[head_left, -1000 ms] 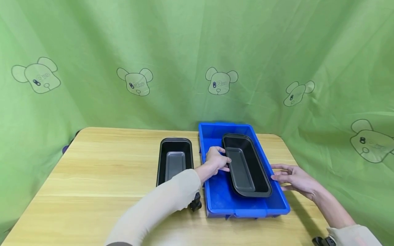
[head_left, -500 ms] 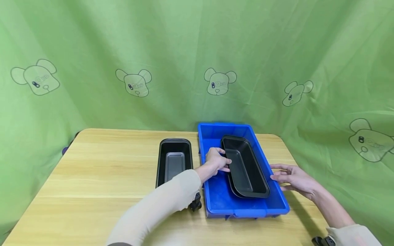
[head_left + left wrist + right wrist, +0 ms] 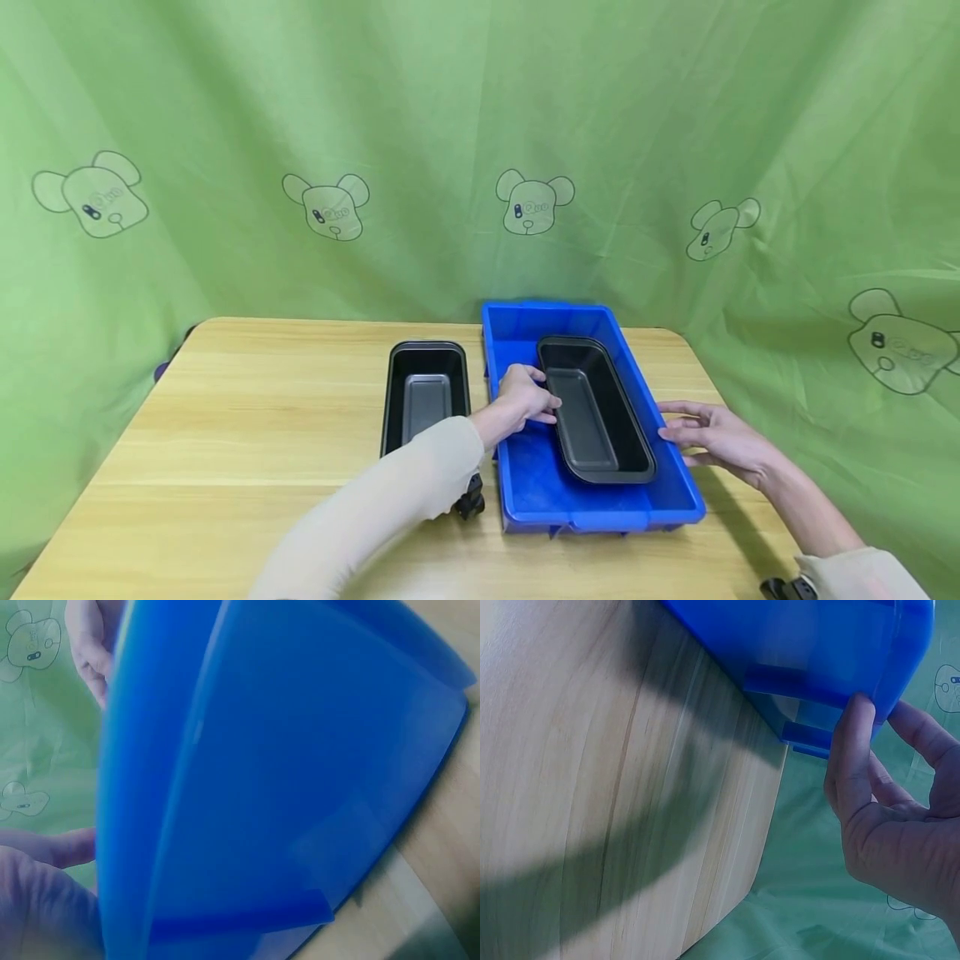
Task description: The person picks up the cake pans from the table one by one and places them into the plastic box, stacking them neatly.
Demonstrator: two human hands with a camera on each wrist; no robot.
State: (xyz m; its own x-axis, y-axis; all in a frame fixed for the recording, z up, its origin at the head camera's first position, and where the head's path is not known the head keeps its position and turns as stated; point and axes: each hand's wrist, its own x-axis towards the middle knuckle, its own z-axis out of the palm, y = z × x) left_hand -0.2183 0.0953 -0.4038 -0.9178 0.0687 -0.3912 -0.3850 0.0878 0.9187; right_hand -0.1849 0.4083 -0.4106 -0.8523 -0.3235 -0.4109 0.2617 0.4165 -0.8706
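Observation:
A dark loaf pan (image 3: 592, 425) lies aslant in the blue tray (image 3: 525, 512) in the head view. My left hand (image 3: 521, 396) reaches over the tray's left side and grips the pan's left rim between thumb and fingers. A second dark loaf pan (image 3: 427, 400) stands on the table left of the tray, its near end hidden by my left sleeve. At the tray's right edge is my right hand (image 3: 716, 437). In the right wrist view its fingers (image 3: 853, 750) touch the outer wall below the lip, with another digit at the rim, pinching it.
The wooden table (image 3: 262, 417) extends to the left of the pans. Behind it hangs a green curtain (image 3: 427, 267) with printed bear heads. The tray's far end is close to the curtain.
The pan in the tray has shifted slightly left and towards me, sitting lower and flatter, with my left hand on its rim. My right hand and the tray are practically still.

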